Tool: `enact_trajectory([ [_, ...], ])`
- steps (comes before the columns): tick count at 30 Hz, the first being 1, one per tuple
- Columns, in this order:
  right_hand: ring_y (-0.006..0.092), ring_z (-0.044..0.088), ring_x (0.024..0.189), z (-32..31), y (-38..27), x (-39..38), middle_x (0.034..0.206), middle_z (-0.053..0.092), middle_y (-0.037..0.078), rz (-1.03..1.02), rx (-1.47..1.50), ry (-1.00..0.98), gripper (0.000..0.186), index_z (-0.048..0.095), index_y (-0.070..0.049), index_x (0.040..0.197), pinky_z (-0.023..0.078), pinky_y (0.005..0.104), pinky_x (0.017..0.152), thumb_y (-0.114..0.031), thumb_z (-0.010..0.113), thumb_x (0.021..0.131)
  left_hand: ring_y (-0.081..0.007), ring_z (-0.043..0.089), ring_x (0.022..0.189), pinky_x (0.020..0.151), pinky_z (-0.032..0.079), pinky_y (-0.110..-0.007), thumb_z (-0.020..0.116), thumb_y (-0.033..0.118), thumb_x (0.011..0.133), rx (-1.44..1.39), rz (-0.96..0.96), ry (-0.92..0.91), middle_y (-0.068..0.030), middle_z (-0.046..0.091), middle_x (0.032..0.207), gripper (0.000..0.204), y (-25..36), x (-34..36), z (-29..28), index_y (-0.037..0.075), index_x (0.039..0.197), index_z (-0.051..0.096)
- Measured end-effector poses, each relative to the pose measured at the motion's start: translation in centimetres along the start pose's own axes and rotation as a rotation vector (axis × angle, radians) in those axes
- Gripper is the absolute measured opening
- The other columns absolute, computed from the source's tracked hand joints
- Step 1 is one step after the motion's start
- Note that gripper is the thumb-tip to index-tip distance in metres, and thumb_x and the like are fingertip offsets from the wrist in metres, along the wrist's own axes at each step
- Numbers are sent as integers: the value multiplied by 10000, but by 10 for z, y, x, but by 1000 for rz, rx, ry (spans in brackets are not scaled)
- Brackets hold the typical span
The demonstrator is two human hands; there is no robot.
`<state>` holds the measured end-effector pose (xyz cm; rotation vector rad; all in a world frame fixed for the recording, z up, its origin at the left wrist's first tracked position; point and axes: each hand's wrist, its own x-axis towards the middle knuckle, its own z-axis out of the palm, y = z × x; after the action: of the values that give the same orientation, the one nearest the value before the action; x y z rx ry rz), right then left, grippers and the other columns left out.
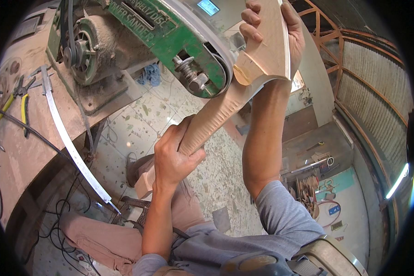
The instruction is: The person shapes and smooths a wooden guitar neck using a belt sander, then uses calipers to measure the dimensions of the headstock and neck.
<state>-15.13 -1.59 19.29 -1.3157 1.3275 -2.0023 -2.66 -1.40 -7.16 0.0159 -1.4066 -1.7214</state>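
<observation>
A long pale carved wooden neck piece (225,108) runs from lower left up to a flared flat head at the top. My left hand (175,156) grips its narrow rounded shaft near the lower end. Around the wide head end, my right hand (271,27) is closed, fingers on both edges. The curved part of the wood, just below the head, rests against the rounded end of a green belt sander (188,50) and its grey belt.
The sander's dusty motor and pulley (85,46) sit on a dust-covered bench (23,152) at left, with pliers (14,99) and a long metal strip (64,133) on it. Cables lie on the speckled floor (138,124). A cluttered shelf (313,184) stands at right.
</observation>
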Motion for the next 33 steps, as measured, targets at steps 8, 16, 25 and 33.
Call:
enact_trajectory([
  [8, 214, 579, 687, -3, 6, 1, 921, 593, 150, -98, -85, 139, 289, 524, -26, 1183, 514, 317, 475, -293, 523, 1074, -366, 738, 862, 781, 583, -404, 770, 122, 683, -141, -6, -135, -228, 729, 992, 615, -11, 14, -5, 5, 1279, 670],
  [16, 186, 616, 693, -11, 7, 2, 871, 612, 101, -190, -332, 385, 331, 546, -10, 1126, 532, 310, 544, -327, 568, 1034, -317, 768, 856, 786, 584, -377, 784, 142, 739, -169, -66, -239, -237, 747, 943, 536, -26, 22, -5, -22, 1242, 696],
  [25, 150, 589, 750, -4, 0, -1, 935, 567, 145, -242, -646, 393, 355, 542, 65, 1067, 509, 285, 496, -278, 631, 1044, -140, 666, 772, 749, 555, -327, 819, 258, 795, -352, -197, -459, -60, 705, 833, 544, -49, 26, 0, -53, 1225, 697],
  [33, 149, 601, 598, 0, 7, -4, 784, 597, 73, -322, -931, 489, 327, 585, 23, 1005, 537, 297, 523, -299, 597, 1058, -191, 686, 814, 748, 587, -344, 874, 385, 750, -821, -419, -605, -89, 685, 855, 736, -49, 29, 0, -87, 1272, 658],
])
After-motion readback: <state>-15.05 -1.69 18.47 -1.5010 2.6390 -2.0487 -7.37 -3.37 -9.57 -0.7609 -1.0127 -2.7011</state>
